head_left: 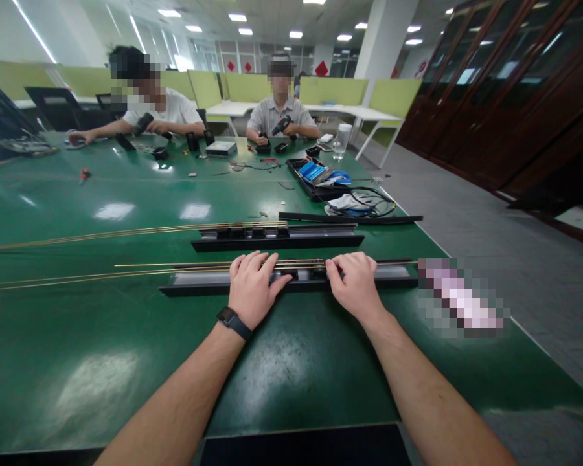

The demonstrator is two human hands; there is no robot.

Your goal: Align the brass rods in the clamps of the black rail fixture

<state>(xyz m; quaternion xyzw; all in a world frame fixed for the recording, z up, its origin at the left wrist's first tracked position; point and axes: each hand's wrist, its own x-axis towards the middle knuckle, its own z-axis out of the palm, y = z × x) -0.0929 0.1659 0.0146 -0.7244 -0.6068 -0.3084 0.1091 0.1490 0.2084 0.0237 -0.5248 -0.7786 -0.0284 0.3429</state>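
Note:
A long black channel (214, 288) with a pale inner face lies across the green table in front of me. Thin brass-coloured rods (146, 272) run along it and stretch far out to the left. My left hand (253, 285) rests over the channel and rods, fingers stretched out, thumb pointing right beside a small black block (287, 274). At the channel's right half, my right hand (354, 278) is closed with thumb and fingers pinched at the rods; its fingertips partly hide them. Another black block (317, 273) sits just left of it.
Behind lies a second black channel (276, 243) with blocks and rods. Beyond are a black strip (350, 219), cables and a black tray (315, 188) of blue items. A blurred-out object (459, 294) lies right, near the table edge. Two people (282, 116) with power drills sit opposite.

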